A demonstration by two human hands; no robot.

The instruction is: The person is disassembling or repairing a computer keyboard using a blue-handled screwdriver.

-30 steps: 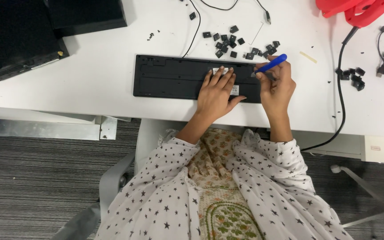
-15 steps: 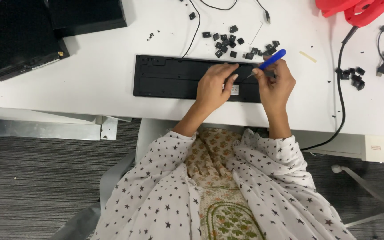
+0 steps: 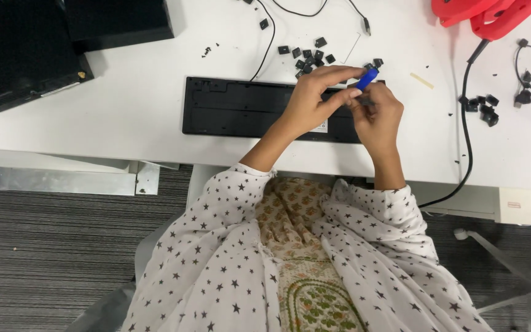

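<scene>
1. Two hands met over the right end of the keyboard (image 3: pixel 247 114). I saw the right hand (image 3: pixel 379 117) closed around the lower part of a blue-handled tool (image 3: pixel 367 79), and the left hand (image 3: pixel 314 98) with its fingertips (image 3: pixel 345 74) pinched on the same tool near its upper end.
2. I could not make out the tool's tip; it was hidden between the two hands.
3. Both hands stood above the black keyboard, which lay flat on the white table (image 3: pixel 136 92) just in front of me, its long side parallel to the table edge. Whether either hand touched it, I could not tell.
4. Most of the keyboard's surface showed as bare black recesses rather than keys.
5. Several loose black keycaps (image 3: pixel 308 55) lay scattered on the table just beyond the keyboard, near the hands. I noted a second small cluster of keycaps (image 3: pixel 483 107) well to the right, beside a black cable (image 3: pixel 465 123) that ran down across the table and off its front edge.
6. I recorded a thin black cable (image 3: pixel 268 43) leading from the keyboard's far edge toward the back of the table.
7. At the far left stood two black boxes (image 3: pixel 26 49), well apart from the hands; at the far right corner lay a red plastic object (image 3: pixel 487 15).
8. My star-patterned sleeves (image 3: pixel 228 246) filled the lower middle of the view, with grey carpet (image 3: pixel 44 258) on either side.
</scene>
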